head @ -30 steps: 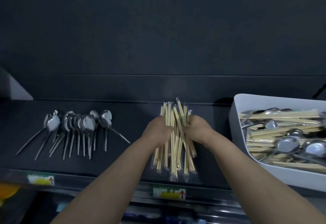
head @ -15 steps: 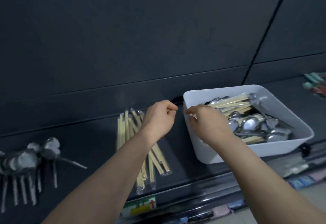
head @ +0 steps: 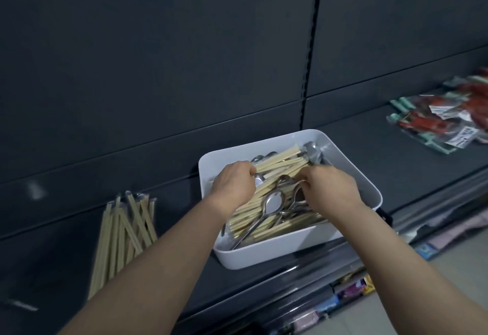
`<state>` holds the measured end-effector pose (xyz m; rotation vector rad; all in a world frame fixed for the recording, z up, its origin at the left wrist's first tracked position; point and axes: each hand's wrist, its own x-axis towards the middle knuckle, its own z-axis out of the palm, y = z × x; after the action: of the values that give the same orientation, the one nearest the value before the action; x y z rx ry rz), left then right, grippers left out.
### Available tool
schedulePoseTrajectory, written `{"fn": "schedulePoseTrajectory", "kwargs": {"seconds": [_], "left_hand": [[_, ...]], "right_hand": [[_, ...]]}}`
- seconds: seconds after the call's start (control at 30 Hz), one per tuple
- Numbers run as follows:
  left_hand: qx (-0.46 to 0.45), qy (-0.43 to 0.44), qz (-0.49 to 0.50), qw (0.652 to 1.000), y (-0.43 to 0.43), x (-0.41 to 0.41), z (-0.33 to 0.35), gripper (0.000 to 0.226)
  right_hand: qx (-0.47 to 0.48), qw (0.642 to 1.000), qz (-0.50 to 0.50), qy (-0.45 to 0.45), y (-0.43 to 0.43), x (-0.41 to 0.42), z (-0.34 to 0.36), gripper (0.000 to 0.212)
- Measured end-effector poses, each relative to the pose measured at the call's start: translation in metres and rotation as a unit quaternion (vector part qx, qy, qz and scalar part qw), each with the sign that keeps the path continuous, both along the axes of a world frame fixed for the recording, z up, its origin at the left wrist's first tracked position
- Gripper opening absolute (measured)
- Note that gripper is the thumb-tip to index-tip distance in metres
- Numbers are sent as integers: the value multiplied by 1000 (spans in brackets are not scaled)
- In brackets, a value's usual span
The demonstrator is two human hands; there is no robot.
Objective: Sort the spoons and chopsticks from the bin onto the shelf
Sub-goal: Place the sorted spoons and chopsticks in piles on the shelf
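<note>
A white bin (head: 264,252) stands on the dark shelf (head: 383,155), holding wrapped wooden chopsticks (head: 280,160) mixed with metal spoons (head: 273,204). Both my hands are inside it. My left hand (head: 233,184) curls its fingers over the chopstick packs at the bin's back left. My right hand (head: 330,189) digs curled fingers into the tangle of spoon handles and chopsticks; what it holds is hidden. To the left on the shelf lies a sorted pile of chopsticks (head: 124,229). The row of spoons is out of view.
Red and teal packaged goods (head: 449,115) lie on the shelf at the far right. A vertical slotted upright (head: 307,70) splits the dark back panel. Colourful packets (head: 351,287) sit on a lower shelf below the bin.
Both hands let go of the chopstick pile on the shelf and moved right into the bin. The view swung right, so the spoon row has left the frame.
</note>
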<state>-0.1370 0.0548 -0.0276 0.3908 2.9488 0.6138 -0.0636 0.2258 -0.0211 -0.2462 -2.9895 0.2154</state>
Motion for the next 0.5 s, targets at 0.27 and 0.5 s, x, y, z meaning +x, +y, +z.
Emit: {"fn": "schedulePoseTrajectory", "kwargs": {"seconds": [0.27, 0.5], "left_hand": [[-157, 44, 7, 987, 25, -26, -18, 30], [31, 81, 106, 991, 35, -37, 3, 6]], "right_hand": [[-59, 997, 47, -23, 36, -10, -8, 25], [-32, 997, 62, -11, 41, -41, -1, 28]]}}
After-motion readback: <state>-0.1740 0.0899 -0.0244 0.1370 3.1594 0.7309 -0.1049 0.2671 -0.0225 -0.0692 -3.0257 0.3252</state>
